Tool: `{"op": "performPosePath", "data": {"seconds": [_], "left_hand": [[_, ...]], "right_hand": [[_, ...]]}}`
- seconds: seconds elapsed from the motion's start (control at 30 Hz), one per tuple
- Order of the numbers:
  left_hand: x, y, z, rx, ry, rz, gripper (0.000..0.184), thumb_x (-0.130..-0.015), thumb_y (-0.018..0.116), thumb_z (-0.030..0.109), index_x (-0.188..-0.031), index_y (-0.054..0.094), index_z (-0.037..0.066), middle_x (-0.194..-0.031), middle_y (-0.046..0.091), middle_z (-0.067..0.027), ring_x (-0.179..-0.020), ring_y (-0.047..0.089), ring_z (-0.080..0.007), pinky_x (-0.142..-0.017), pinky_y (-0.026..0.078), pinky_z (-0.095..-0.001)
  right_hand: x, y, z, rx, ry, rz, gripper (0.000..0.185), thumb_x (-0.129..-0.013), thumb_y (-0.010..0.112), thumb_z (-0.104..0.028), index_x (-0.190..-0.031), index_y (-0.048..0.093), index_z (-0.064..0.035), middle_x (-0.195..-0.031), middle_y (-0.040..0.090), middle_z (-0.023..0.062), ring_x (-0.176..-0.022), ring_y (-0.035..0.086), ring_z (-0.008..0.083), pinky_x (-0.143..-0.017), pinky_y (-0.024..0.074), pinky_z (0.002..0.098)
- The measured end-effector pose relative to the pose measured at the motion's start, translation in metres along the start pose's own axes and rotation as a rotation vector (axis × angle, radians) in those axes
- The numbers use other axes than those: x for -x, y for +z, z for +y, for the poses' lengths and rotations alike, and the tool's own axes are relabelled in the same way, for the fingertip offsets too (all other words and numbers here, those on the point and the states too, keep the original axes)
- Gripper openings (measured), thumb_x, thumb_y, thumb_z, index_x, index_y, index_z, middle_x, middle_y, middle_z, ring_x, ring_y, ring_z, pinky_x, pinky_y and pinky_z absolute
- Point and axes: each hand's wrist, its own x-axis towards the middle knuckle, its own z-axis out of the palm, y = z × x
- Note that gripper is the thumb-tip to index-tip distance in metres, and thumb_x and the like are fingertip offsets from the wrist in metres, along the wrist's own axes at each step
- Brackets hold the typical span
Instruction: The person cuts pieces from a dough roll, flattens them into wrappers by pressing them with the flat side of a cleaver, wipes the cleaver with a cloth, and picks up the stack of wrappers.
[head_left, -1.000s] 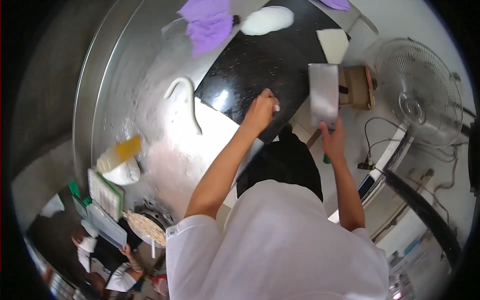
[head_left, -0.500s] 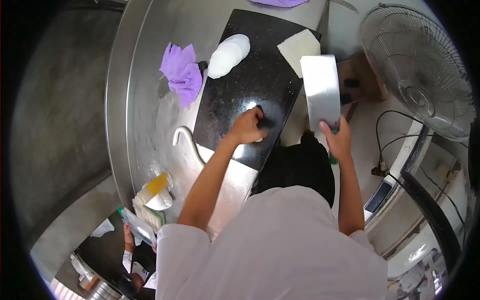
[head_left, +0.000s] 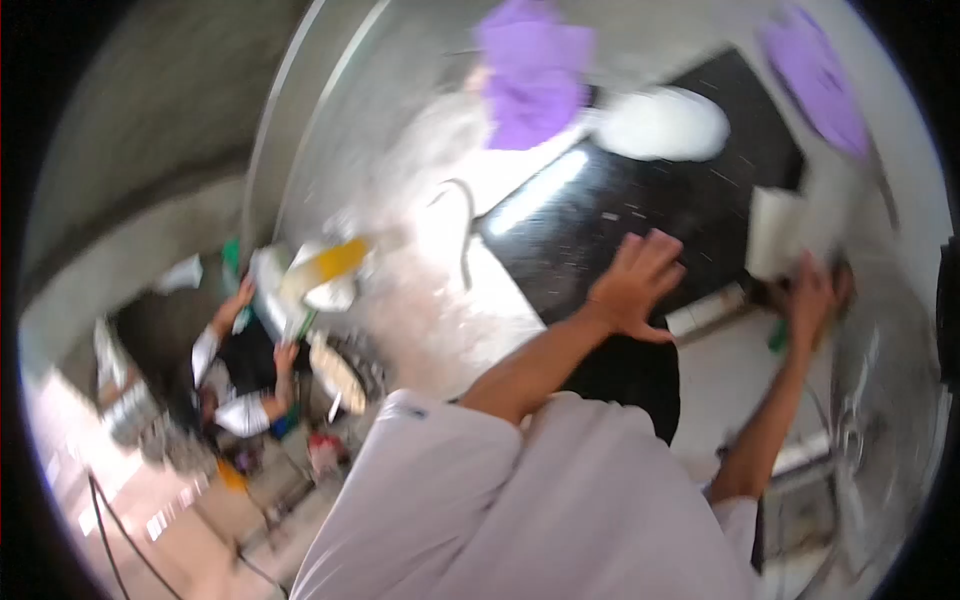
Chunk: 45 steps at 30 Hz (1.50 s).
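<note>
My left hand [head_left: 637, 285] is spread, palm down, over the near edge of the black board [head_left: 600, 220]; nothing shows in its fingers. At the right, my right hand [head_left: 812, 295] grips the cleaver, whose blurred blade [head_left: 832, 205] points away from me. A whitish pad [head_left: 773, 232] lies on the board's right edge beside the blade. Round white wrappers [head_left: 663, 124] overlap in a stack at the far side of the board. Left of the board a thin white dough strip [head_left: 466, 235] rests on the metal table.
Purple cloths [head_left: 535, 75] [head_left: 815, 80] lie beyond the board. A bottle with yellow contents [head_left: 335, 262] stands at the table's left. Past it, a co-worker [head_left: 245, 410] holds a pale container [head_left: 270, 295] near a pan of food [head_left: 337, 375]. A fan [head_left: 890, 410] is at the right.
The view has swung and blurred. My left hand, curled before, has opened with fingers spread. The cleaver stays in my right hand, now beside the pad.
</note>
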Motion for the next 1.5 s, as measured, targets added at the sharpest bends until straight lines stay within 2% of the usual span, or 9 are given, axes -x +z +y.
{"op": "performPosePath", "data": {"seconds": [0.07, 0.23, 0.33, 0.57, 0.73, 0.9, 0.97, 1.17, 1.5], "left_hand": [[0.005, 0.010, -0.004, 0.065, 0.033, 0.063, 0.103, -0.064, 0.074, 0.073, -0.139, 0.055, 0.004, -0.162, 0.029, -0.0240, -0.152, 0.022, -0.0431, -0.120, 0.016, -0.0641], [0.003, 0.012, -0.006, 0.083, 0.096, 0.067, 0.103, -0.068, 0.068, 0.074, -0.142, 0.054, 0.004, -0.164, 0.025, -0.0230, -0.154, 0.017, -0.0403, -0.122, 0.008, -0.0620], [0.012, 0.014, -0.003, 0.056, 0.150, 0.120, 0.098, -0.071, 0.067, 0.072, -0.142, 0.055, 0.005, -0.164, 0.024, -0.0226, -0.154, 0.017, -0.0389, -0.122, 0.008, -0.0627], [0.002, 0.030, -0.014, 0.278, 0.257, 0.453, 0.068, -0.078, 0.066, 0.058, -0.123, 0.062, 0.007, -0.156, 0.034, -0.0267, -0.144, 0.031, -0.0436, -0.113, 0.020, -0.0687], [0.014, 0.031, -0.015, -0.055, 0.175, 0.147, 0.099, -0.083, 0.060, 0.071, -0.157, 0.037, 0.010, -0.166, 0.020, -0.0221, -0.155, 0.010, -0.0428, -0.120, 0.007, -0.0673], [-0.014, 0.009, -0.035, 0.408, 0.227, 0.523, 0.068, -0.089, 0.071, 0.025, -0.143, 0.041, -0.004, -0.148, 0.036, -0.0264, -0.142, 0.035, -0.0400, -0.119, 0.028, -0.0503], [-0.014, -0.032, -0.028, 0.628, -0.153, 0.698, 0.057, -0.097, 0.058, 0.017, -0.144, 0.038, -0.008, -0.146, 0.037, -0.0272, -0.138, 0.039, -0.0418, -0.116, 0.033, -0.0471], [0.062, 0.001, -0.025, -0.281, 0.008, -0.026, 0.102, -0.075, 0.068, 0.070, -0.157, 0.038, 0.017, -0.167, 0.020, -0.0173, -0.155, 0.010, -0.0419, -0.113, 0.003, -0.0774], [-0.026, -0.015, -0.011, -0.423, 0.146, -0.076, 0.107, -0.070, 0.073, 0.069, -0.160, 0.031, 0.028, -0.167, 0.022, -0.0132, -0.153, 0.015, -0.0451, -0.109, 0.012, -0.0814]], "right_hand": [[0.012, -0.007, -0.029, -0.806, 0.605, 0.144, 0.052, -0.103, 0.059, -0.040, -0.129, 0.059, 0.0062, -0.113, 0.065, 0.0226, -0.101, 0.066, 0.0253, -0.077, 0.0543, 0.0383], [0.058, 0.065, -0.030, -0.420, 0.282, 0.250, 0.047, -0.102, 0.059, -0.047, -0.095, 0.056, -0.0010, -0.076, 0.060, 0.0084, -0.059, 0.059, 0.0162, -0.048, 0.0440, 0.0291], [0.097, 0.003, -0.096, -0.794, 0.496, 0.127, 0.045, -0.104, 0.056, -0.047, -0.086, 0.049, -0.0068, -0.063, 0.048, 0.0016, -0.047, 0.047, 0.0105, -0.042, 0.0364, 0.0259], [0.291, 0.052, -0.105, -0.781, 0.583, 0.296, 0.036, -0.103, 0.058, -0.042, -0.083, 0.051, -0.0127, -0.063, 0.048, -0.0010, -0.049, 0.044, 0.0108, -0.046, 0.0392, 0.0291], [0.382, 0.093, -0.158, -0.983, 0.833, 0.233, 0.033, -0.099, 0.067, -0.039, -0.088, 0.058, -0.0093, -0.057, 0.046, -0.0033, -0.043, 0.043, 0.0083, -0.039, 0.0354, 0.0276], [0.350, 0.074, -0.189, -0.851, 0.584, 0.151, 0.036, -0.093, 0.076, -0.036, -0.097, 0.067, -0.0010, -0.064, 0.060, 0.0025, -0.053, 0.055, 0.0103, -0.051, 0.0433, 0.0284], [0.314, 0.073, -0.197, -0.889, 0.438, 0.020, 0.037, -0.090, 0.078, -0.035, -0.102, 0.071, -0.0006, -0.073, 0.067, 0.0061, -0.064, 0.060, 0.0137, -0.059, 0.0483, 0.0314], [0.212, 0.088, -0.214, -0.796, 0.009, -0.252, 0.048, -0.073, 0.088, -0.042, -0.100, 0.070, -0.0057, -0.086, 0.072, 0.0165, -0.079, 0.070, 0.0359, -0.073, 0.0528, 0.0445], [0.177, 0.049, -0.208, -0.485, 0.084, -0.091, 0.071, -0.065, 0.090, -0.046, -0.110, 0.056, -0.0024, -0.088, 0.071, 0.0236, -0.089, 0.069, 0.0434, -0.077, 0.0538, 0.0509]]}}
